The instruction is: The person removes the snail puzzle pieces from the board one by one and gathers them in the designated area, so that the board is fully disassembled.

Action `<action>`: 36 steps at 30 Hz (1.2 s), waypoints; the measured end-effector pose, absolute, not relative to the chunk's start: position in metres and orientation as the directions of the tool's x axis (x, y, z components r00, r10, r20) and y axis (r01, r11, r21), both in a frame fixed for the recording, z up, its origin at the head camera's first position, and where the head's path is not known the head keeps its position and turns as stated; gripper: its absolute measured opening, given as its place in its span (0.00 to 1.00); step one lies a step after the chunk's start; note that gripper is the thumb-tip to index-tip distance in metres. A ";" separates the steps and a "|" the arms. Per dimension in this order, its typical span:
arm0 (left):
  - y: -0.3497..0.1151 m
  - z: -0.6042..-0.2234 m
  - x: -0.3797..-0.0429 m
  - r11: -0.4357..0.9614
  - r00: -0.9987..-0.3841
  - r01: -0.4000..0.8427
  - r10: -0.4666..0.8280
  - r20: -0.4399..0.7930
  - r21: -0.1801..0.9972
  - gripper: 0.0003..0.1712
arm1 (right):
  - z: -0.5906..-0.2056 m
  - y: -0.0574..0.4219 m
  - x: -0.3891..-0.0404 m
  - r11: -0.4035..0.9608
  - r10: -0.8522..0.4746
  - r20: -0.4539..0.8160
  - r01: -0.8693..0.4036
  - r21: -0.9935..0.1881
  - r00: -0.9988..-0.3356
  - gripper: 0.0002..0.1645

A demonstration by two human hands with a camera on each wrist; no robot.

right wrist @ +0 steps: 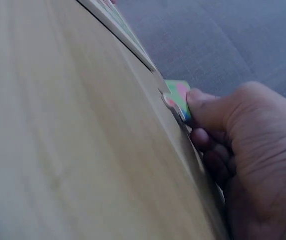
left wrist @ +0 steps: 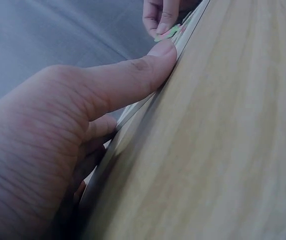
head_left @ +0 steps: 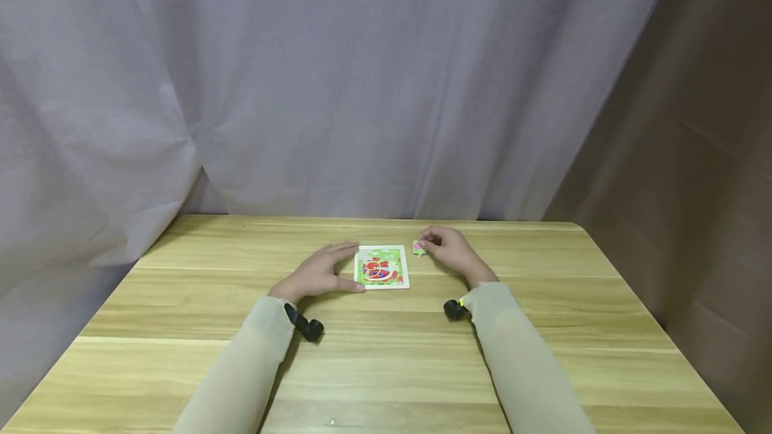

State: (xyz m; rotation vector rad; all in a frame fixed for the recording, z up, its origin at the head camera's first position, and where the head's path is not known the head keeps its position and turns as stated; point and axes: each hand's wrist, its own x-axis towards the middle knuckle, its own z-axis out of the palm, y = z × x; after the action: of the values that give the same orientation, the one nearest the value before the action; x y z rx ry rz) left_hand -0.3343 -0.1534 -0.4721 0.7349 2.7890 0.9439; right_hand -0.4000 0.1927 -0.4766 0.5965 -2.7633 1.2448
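A square jigsaw puzzle board with a white rim and a green, red and blue picture lies on the table. My left hand is at its left side, fingers extended; the thumb touches the rim near the front corner and the fingers rest by the far corner. Just right of the board, my right hand pinches a small green and pink puzzle piece between thumb and fingers. The piece is apart from the board, its knob pointing toward me. The right fingertips are partly hidden behind the thumb.
The wooden table stretches around the board on all sides. A grey curtain hangs behind its far edge, and a darker brown curtain hangs to the right. Both wrists carry a small black camera.
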 end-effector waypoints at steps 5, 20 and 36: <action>-0.154 -0.471 -0.334 0.685 -0.877 0.409 0.479 0.051 0.602 0.61 | -0.477 0.189 -0.401 0.636 -0.330 0.230 -0.395 -0.662 -0.916 0.06; -0.154 -0.471 -0.332 0.690 -0.875 0.412 0.482 0.048 0.595 0.61 | -0.484 0.190 -0.403 0.597 -0.336 0.243 -0.405 -0.693 -0.910 0.05; -0.154 -0.472 -0.335 0.689 -0.877 0.407 0.479 0.045 0.600 0.61 | -0.480 0.173 -0.392 0.544 -0.268 0.327 -0.422 -0.725 -0.906 0.10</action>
State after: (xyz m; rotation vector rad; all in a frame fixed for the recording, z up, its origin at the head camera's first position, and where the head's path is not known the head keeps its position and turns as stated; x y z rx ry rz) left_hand -0.3350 -0.1539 -0.4722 0.7319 2.7797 0.9453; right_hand -0.3920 0.1731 -0.4796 0.5874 -2.6007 1.2937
